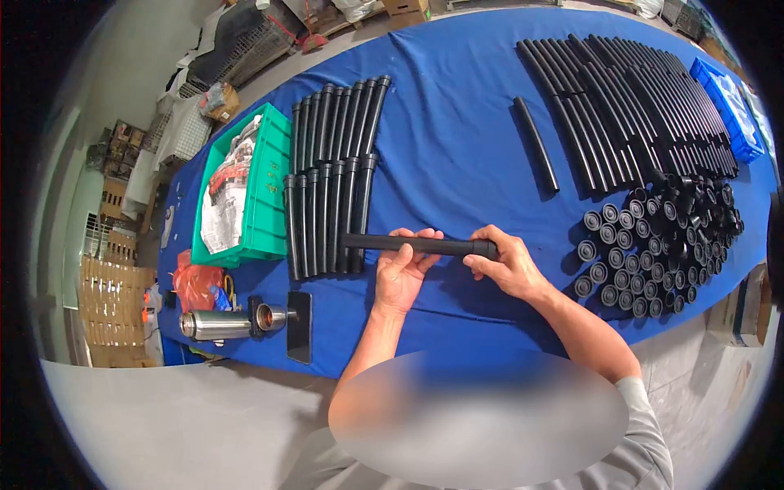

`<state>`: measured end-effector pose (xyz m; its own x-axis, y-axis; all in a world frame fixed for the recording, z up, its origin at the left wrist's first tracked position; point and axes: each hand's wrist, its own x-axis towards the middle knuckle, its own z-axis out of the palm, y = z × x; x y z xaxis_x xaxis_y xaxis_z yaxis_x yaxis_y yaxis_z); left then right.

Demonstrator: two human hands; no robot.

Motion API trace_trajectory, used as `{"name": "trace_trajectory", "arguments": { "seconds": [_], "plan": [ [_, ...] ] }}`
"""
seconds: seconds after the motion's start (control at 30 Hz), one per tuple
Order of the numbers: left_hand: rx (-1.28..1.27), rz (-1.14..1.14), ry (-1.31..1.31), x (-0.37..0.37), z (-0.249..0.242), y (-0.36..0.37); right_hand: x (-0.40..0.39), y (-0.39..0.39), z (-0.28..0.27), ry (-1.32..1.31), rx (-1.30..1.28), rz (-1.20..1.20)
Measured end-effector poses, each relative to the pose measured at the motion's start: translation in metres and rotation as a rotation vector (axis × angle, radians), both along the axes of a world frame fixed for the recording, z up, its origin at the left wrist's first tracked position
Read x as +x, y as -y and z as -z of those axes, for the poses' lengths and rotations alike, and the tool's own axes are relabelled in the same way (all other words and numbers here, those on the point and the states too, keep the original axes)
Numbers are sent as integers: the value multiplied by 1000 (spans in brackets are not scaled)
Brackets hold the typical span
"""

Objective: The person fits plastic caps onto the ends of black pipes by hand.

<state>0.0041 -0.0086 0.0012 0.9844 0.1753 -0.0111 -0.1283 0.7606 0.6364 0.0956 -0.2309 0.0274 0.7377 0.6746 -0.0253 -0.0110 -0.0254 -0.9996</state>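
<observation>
A black tube (371, 242) lies level between my two hands above the blue cloth. My left hand (399, 278) holds it from below near its middle, with the thumb against its side. At the right end of the tube sits a wider black cap (483, 248), and my right hand (510, 265) is closed around that end. The tube's left end reaches the lower edge of the rows of capped black tubes (328, 216). On the right is a cluster of round black caps (633, 261).
Rows of black tubes (629, 114) lie at the upper right, with one loose tube (536, 144) beside them. A green crate (265, 192), blue basket (739, 122), red bag (196, 283), steel flask (216, 325), cup (269, 316) and black phone-like slab (300, 327) are on the table.
</observation>
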Motion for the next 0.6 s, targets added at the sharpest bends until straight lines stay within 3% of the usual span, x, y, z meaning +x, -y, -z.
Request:
{"name": "trace_trajectory", "arguments": {
  "seconds": [0.13,0.23,0.6],
  "plan": [
    [-7,-14,6,-1,-3,5,0,2,-2,155,-19,34],
    [-7,-11,0,-2,-2,5,-1,0,-2,3,5,34],
    [-5,-13,-4,-2,-4,6,-1,0,-2,108,12,46]
  ]
}}
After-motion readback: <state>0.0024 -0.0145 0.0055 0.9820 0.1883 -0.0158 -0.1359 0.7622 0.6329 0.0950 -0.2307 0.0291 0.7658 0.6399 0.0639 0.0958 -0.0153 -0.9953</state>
